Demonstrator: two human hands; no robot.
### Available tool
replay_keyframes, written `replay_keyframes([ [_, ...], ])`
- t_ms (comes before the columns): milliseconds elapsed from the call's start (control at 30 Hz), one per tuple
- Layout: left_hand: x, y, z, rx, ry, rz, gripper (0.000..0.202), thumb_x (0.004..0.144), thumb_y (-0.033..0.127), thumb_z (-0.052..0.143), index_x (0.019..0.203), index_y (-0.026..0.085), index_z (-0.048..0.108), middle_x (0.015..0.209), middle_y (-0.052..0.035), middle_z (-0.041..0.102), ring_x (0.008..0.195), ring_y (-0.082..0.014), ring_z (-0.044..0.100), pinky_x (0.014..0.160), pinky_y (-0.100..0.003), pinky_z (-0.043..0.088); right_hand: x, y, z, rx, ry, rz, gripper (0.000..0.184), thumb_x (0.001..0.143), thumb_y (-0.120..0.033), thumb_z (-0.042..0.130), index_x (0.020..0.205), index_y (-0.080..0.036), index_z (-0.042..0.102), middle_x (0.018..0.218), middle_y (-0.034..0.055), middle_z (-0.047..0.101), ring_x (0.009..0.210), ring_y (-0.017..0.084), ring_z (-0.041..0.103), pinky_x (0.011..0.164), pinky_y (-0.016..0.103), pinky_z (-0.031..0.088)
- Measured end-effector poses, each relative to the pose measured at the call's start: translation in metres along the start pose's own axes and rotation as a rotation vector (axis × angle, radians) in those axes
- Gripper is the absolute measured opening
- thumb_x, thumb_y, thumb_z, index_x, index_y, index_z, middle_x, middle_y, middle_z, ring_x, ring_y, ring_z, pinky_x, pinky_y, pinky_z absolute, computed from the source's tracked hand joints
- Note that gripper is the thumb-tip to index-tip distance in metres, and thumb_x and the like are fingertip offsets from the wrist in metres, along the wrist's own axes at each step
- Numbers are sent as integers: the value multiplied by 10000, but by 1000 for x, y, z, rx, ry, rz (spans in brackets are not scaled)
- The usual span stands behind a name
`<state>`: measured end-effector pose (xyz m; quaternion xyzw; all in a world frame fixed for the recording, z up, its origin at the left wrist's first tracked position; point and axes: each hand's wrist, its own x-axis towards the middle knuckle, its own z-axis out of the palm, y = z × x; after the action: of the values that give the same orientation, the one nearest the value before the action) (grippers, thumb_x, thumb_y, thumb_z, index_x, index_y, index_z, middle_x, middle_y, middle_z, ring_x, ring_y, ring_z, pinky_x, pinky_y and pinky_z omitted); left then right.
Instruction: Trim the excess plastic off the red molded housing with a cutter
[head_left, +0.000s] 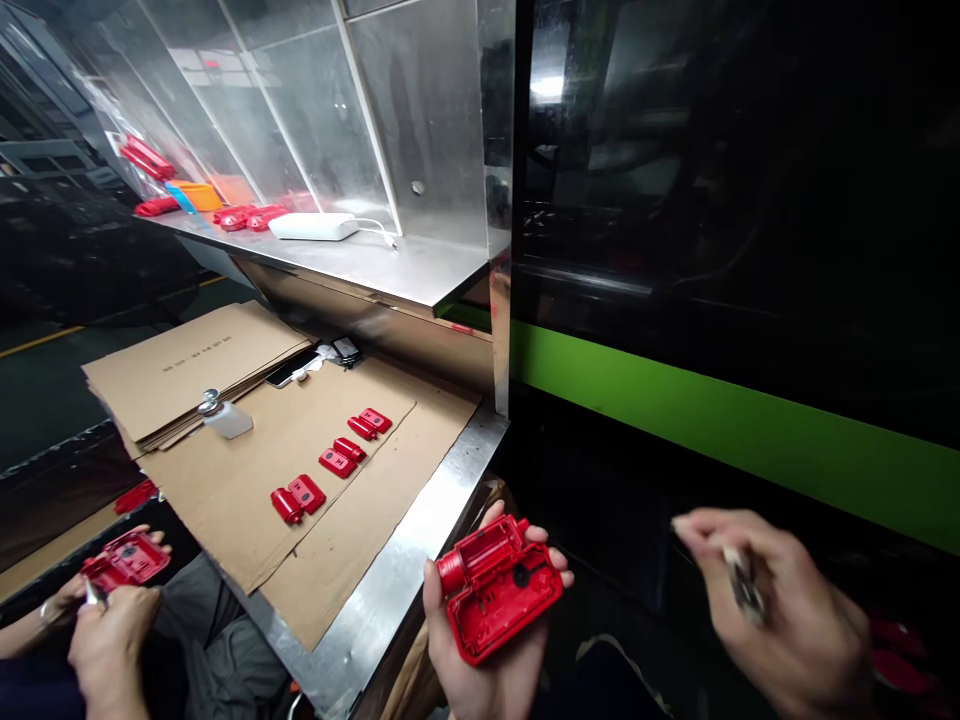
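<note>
My left hand [487, 672] is closed around the edges of a red plastic housing [504, 590], palm up. The hollow inside of the housing faces me, with a half-round channel along its top side and a black round spot in the wider recess. To the right and apart from it, my right hand [787, 610] is closed on a slim tool [744, 585]. Motion blurs this hand, so the tool's exact kind does not show. Both hands are off the table's near right edge.
Several red housings [298, 498] lie on the cardboard-covered table [375, 550]. A pump bottle [227, 418] stands near stacked cardboard [187, 360]. Above is a metal shelf [420, 270] with a white box [313, 227]. At left, a co-worker's hands [112, 635] hold another red housing [135, 558].
</note>
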<state>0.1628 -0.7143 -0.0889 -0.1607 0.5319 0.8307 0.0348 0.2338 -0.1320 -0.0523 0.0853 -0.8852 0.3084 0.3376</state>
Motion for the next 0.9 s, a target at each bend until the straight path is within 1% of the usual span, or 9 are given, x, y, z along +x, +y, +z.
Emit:
replay_keyframes([
  [67, -4, 9, 28, -45, -34, -36, 710, 586, 414, 789, 1284, 400, 663, 1158, 28, 730, 1320, -377, 546, 939, -527, 607, 4, 26, 2, -209, -44, 48, 118, 978, -292, 555, 1075, -239, 595, 1229, 80, 698, 988, 237, 728, 755, 323, 625],
  [167, -15, 23, 72, -104, -110, -95, 744, 541, 495, 773, 1262, 335, 681, 1185, 5, 722, 1340, -399, 521, 965, -519, 585, 2, 47, 11, -287, -188, 201, 349, 966, -577, 521, 1079, -264, 625, 1176, 60, 732, 917, 265, 749, 623, 335, 630],
  [267, -31, 28, 115, -165, -177, -138, 621, 623, 605, 652, 1183, 345, 718, 1215, 22, 714, 1352, -423, 495, 1002, -579, 539, -8, 38, 16, -169, -270, 343, 470, 877, -719, 580, 1039, -282, 640, 970, 29, 752, 840, 252, 745, 639, 337, 632],
  [367, -48, 24, 153, -208, -204, -142, 483, 683, 618, 626, 1115, 434, 740, 1218, 45, 713, 1394, -429, 445, 1035, -666, 496, -14, 16, 16, -48, -288, 480, 518, 861, -748, 575, 1058, -272, 625, 1023, 44, 729, 929, 256, 721, 764, 362, 628],
  [433, -57, 16, 177, -232, -209, -135, 536, 690, 627, 629, 1188, 446, 710, 1237, 52, 701, 1437, -436, 380, 1072, -709, 453, -14, 5, 15, 3, -305, 528, 496, 896, -726, 529, 1087, -276, 613, 1050, 41, 716, 977, 253, 703, 817, 373, 611],
  [533, -71, -11, 215, -265, -210, -121, 632, 700, 650, 617, 1302, 460, 636, 1290, 74, 671, 1478, -426, 303, 1116, -691, 421, -15, 3, 13, 34, -324, 536, 427, 970, -646, 426, 1130, -288, 595, 1095, 36, 704, 1026, 243, 685, 849, 381, 587],
  [733, -108, -97, 299, -462, -182, -124, 715, 706, 709, 620, 1373, 456, 569, 1359, 58, 639, 1508, -398, 243, 1164, -657, 370, -22, 25, 15, 9, -355, 445, 387, 984, -604, 431, 1155, -297, 595, 1073, 30, 716, 959, 221, 704, 774, 341, 617],
  [833, -120, -126, 325, -460, -196, -73, 719, 715, 744, 618, 1358, 426, 588, 1350, 19, 653, 1498, -395, 284, 1176, -642, 369, -25, 33, 16, -2, -366, 395, 380, 984, -587, 450, 1165, -290, 603, 1067, 40, 724, 935, 218, 719, 754, 329, 636],
  [900, -124, -137, 333, -443, -205, -42, 745, 723, 760, 625, 1362, 378, 595, 1338, -29, 663, 1474, -400, 345, 1176, -655, 375, -25, 35, 16, -2, -389, 365, 375, 983, -578, 464, 1165, -284, 611, 1062, 47, 727, 926, 222, 728, 738, 324, 642],
])
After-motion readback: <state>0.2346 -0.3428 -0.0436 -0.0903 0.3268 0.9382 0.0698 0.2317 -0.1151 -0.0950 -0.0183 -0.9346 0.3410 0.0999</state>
